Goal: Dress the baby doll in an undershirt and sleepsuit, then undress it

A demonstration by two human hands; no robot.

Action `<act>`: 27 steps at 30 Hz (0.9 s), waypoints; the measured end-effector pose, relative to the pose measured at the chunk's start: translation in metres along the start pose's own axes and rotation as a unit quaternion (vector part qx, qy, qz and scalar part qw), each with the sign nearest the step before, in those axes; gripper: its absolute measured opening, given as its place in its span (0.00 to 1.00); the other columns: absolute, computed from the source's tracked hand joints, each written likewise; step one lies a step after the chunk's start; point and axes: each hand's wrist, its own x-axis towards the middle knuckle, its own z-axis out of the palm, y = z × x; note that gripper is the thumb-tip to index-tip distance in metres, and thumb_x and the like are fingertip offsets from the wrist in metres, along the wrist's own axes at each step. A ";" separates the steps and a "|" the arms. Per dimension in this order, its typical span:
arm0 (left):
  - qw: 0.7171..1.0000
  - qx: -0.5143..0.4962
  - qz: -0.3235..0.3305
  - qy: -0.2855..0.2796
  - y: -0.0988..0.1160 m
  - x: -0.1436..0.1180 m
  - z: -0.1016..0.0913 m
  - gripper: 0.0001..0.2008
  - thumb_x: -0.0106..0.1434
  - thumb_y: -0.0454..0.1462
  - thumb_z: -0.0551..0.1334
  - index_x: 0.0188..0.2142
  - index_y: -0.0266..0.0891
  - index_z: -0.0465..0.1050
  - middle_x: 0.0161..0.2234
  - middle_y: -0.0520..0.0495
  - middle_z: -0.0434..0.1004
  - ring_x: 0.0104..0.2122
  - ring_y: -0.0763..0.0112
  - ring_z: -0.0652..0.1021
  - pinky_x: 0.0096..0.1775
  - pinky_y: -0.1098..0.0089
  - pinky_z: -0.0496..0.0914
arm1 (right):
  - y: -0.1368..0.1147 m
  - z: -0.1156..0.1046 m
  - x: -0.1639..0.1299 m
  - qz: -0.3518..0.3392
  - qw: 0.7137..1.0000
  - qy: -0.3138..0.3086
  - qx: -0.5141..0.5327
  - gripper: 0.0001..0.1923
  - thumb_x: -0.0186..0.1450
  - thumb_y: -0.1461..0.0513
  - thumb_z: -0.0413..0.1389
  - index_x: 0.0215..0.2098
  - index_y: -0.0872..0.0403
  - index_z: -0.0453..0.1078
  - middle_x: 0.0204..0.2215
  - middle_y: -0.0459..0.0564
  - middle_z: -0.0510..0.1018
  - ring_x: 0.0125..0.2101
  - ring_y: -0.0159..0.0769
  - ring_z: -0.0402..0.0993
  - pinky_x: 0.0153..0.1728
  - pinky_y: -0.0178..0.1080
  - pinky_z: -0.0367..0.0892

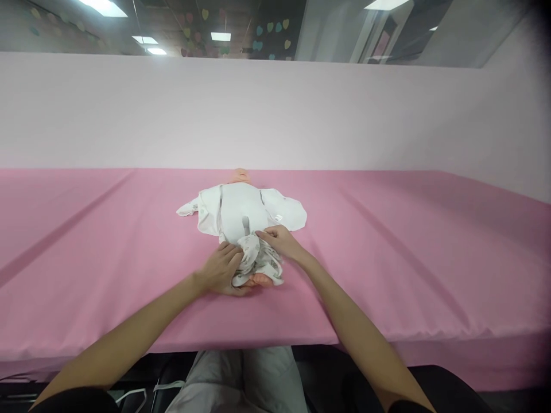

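Grey-trousered lap [241,378] below pink table [430,258], pink wall [275,109]; both grips, left hand [221,269] and right hand [279,241], closed on doll's printed trousers [258,261].

table [430,258] | pink cloth cover | doll [241,215] lying on it, white garment

Baby doll [241,207]: lies on its back on the pink desk, head at the far end, legs toward the near edge; white cloth torso, peach-toned head only partly visible. White printed garment [253,258]: open and spread flat under the torso, its two sides lying out to left and right like wings; lower part bunched in folds over the legs. One peach foot [260,280] shows at the near end of the bunched fabric.
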 end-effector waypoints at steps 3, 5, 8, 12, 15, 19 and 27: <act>1.000 0.003 0.027 0.012 0.006 0.001 0.000 0.16 0.57 0.48 0.60 0.33 0.40 0.59 0.28 0.44 0.69 0.30 0.63 0.71 0.33 0.62 0.65 | -0.009 0.002 -0.008 0.006 1.000 -0.019 -0.013 0.28 0.60 0.44 0.51 0.17 0.53 0.46 0.16 0.40 0.47 0.19 0.25 0.43 0.20 0.34 0.41; 0.999 -0.002 0.039 0.019 0.011 0.002 0.000 0.12 0.59 0.44 0.59 0.33 0.40 0.58 0.28 0.45 0.70 0.30 0.63 0.72 0.32 0.62 0.65 | -0.013 0.005 -0.017 0.012 0.999 -0.020 -0.032 0.27 0.61 0.45 0.50 0.17 0.53 0.47 0.16 0.41 0.48 0.19 0.25 0.44 0.20 0.34 0.42; 0.999 -0.030 0.031 0.008 0.017 0.002 0.000 0.09 0.60 0.41 0.58 0.34 0.40 0.58 0.27 0.46 0.71 0.29 0.64 0.74 0.31 0.64 0.66 | -0.011 0.006 -0.037 0.020 0.998 -0.020 -0.063 0.27 0.63 0.46 0.48 0.16 0.53 0.49 0.15 0.42 0.51 0.19 0.27 0.47 0.20 0.34 0.45; 0.999 -0.046 -0.011 -0.023 0.017 0.001 -0.002 0.11 0.60 0.42 0.57 0.38 0.40 0.60 0.28 0.47 0.74 0.27 0.66 0.75 0.31 0.65 0.65 | -0.007 0.002 -0.075 -0.020 0.998 -0.022 -0.052 0.24 0.67 0.48 0.44 0.22 0.55 0.64 0.23 0.48 0.68 0.24 0.33 0.62 0.26 0.36 0.58; 0.999 -0.030 -0.003 -0.043 0.011 0.002 -0.006 0.18 0.58 0.48 0.58 0.43 0.39 0.63 0.32 0.44 0.76 0.30 0.64 0.76 0.32 0.64 0.65 | -0.008 0.004 -0.101 -0.037 0.998 -0.022 -0.041 0.19 0.63 0.48 0.53 0.43 0.53 0.68 0.39 0.53 0.73 0.37 0.40 0.69 0.35 0.39 0.65; 0.997 -0.032 0.008 -0.066 0.008 0.002 -0.009 0.22 0.58 0.50 0.58 0.45 0.38 0.63 0.34 0.42 0.76 0.32 0.63 0.76 0.34 0.63 0.65 | -0.006 0.019 -0.115 -0.025 0.991 0.052 -0.117 0.28 0.56 0.50 0.62 0.51 0.52 0.62 0.45 0.55 0.71 0.43 0.46 0.70 0.39 0.43 0.68; 0.997 -0.070 0.043 0.012 0.020 -0.001 -0.001 0.14 0.59 0.40 0.58 0.43 0.38 0.61 0.29 0.46 0.73 0.30 0.66 0.73 0.33 0.64 0.64 | 0.002 0.042 -0.116 -0.113 0.968 0.156 -0.163 0.06 0.57 0.62 0.56 0.34 0.51 0.64 0.30 0.50 0.71 0.27 0.37 0.69 0.25 0.37 0.65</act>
